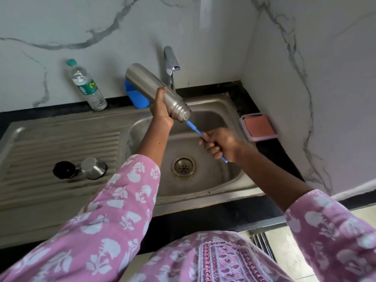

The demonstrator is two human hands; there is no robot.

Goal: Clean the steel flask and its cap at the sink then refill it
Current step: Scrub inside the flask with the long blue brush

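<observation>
Scrubbing the inside of a steel flask (156, 92), a person works above the sink (213, 186), with the flask tilted mouth-down toward the bowl. The left hand (161, 110) is wrapped round the flask near its threaded neck and holds it up in front of the tap (171, 62). The right hand (218, 144) is clenched round the blue handle of a bottle brush (194, 128), whose head is hidden inside the flask's mouth. No water shows at the spout.

On the ribbed drainboard (61, 139) to the left, the steel cap (93, 167) sits just beside a black stopper (64, 169), both well apart from the flask. A plastic water bottle (87, 84) stands on the counter behind.

The flask's interior appears to be the step in hand, with the cap, the rinse and the refill probably yet to come. The next move likely calls for drawing the brush out along the line of the neck. One hand must then come free to open the tap for rinsing.
</observation>
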